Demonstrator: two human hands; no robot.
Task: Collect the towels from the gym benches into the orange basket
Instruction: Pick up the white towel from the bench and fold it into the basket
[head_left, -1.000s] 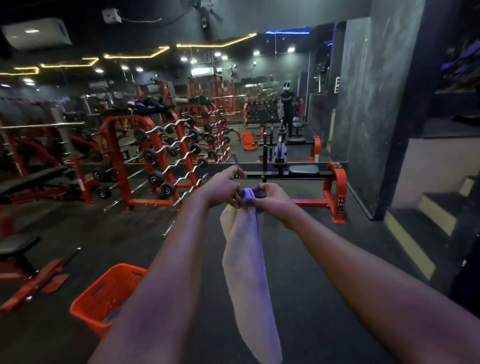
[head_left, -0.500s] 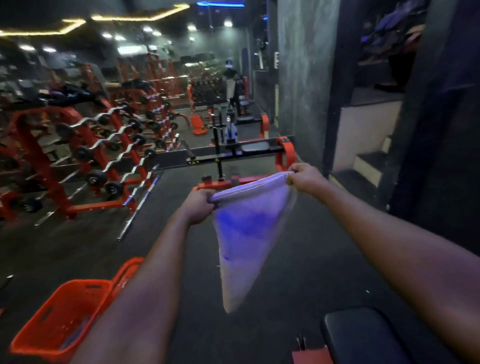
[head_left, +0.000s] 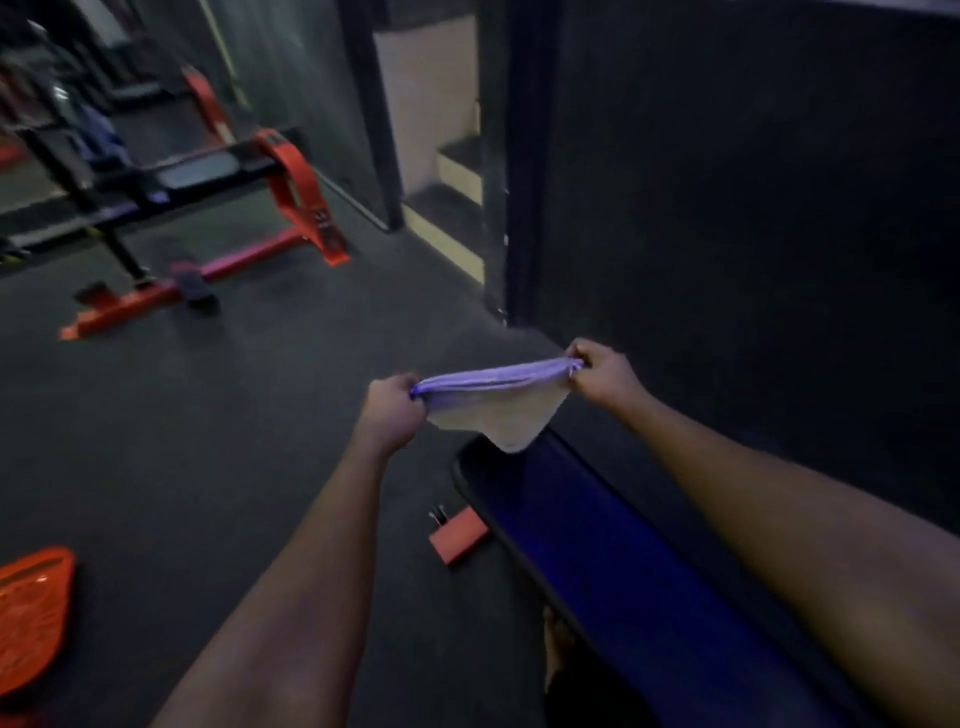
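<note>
Though stretched, towel (head_left: 493, 402) over bench (head_left: 597, 545) edge

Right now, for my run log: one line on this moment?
hands: left, right stretch towel | under: bench | basket: far left, towel not in

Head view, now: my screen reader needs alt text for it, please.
Two bare hands, left hand and right hand, stretch a pale towel above a dark bench pad; the orange basket sits on the floor at far left.
</note>
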